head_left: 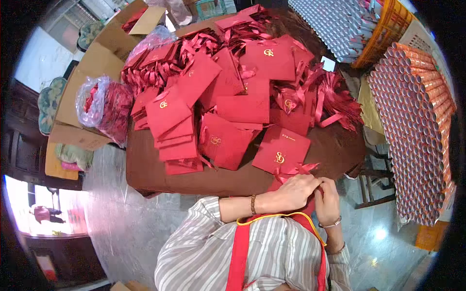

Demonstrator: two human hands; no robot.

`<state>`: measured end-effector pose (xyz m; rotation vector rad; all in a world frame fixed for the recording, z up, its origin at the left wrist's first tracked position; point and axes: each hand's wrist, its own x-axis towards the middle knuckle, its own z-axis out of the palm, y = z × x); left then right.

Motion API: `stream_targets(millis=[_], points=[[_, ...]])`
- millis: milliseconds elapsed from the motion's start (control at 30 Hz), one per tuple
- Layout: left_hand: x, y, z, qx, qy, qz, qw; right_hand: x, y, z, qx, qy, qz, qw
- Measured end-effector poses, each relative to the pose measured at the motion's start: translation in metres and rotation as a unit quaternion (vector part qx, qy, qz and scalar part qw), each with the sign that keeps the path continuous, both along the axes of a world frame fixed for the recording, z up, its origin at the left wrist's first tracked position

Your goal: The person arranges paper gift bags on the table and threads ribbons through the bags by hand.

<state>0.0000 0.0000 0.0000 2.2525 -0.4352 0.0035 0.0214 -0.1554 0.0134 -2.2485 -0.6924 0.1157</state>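
Observation:
At the table's front edge, my left hand (293, 192) is closed over a red ribbon (303, 169), whose loops stick out above the fingers. Close against it, my right hand (328, 201) is bent in a pinch at the same spot; the fingers partly hide what is between them. Red material (275, 185) shows beneath my left hand, its full shape covered. Just beyond the hands lies a flat red gift bag (281, 150) with a gold emblem. More red bags (242, 106) with ribbons are heaped behind it.
The heap covers much of the brown-clothed table (145, 167). At left are an open cardboard box (80, 109) and a plastic-wrapped red bundle (114, 106). Stacked orange tubes (412, 136) stand right, with silver-blue tubes (335, 29) and an orange crate (386, 31) behind.

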Motion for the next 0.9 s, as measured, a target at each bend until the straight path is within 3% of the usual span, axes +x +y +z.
stream_targets(millis=[67,100,300,500,567,633,700,733,833,900], points=[[0.005,-0.009,0.004,-0.116,-0.015,0.007,0.993,0.004,-0.010,0.005,0.022,-0.029,0.012,0.999],[-0.012,0.017,0.005,-0.075,0.006,0.027,0.997,-0.014,0.018,-0.007,0.053,-0.005,0.008,0.999],[-0.005,0.002,-0.002,-0.143,0.047,0.070,0.986,-0.012,0.012,0.003,0.024,-0.091,-0.015,0.995],[-0.005,-0.004,-0.001,-0.195,0.083,0.074,0.974,-0.018,0.009,0.014,-0.001,-0.078,-0.029,0.997],[-0.004,-0.005,-0.006,-0.221,0.031,0.042,0.974,-0.014,0.004,0.013,0.005,-0.074,-0.017,0.997],[-0.001,0.002,0.001,-0.213,-0.006,-0.006,0.977,-0.007,-0.003,0.008,0.011,-0.053,-0.010,0.998],[0.004,0.014,0.012,-0.187,0.120,-0.031,0.975,-0.005,0.000,0.013,0.023,-0.015,0.011,1.000],[0.004,0.018,0.010,-0.185,0.114,-0.013,0.976,-0.004,0.000,0.011,0.028,-0.006,0.022,0.999],[0.006,0.024,0.010,-0.145,0.038,-0.011,0.989,0.000,0.001,0.013,0.008,-0.008,0.044,0.999],[0.004,0.026,0.014,-0.028,-0.049,-0.006,0.998,0.000,0.005,0.019,0.000,0.000,0.055,0.999]])
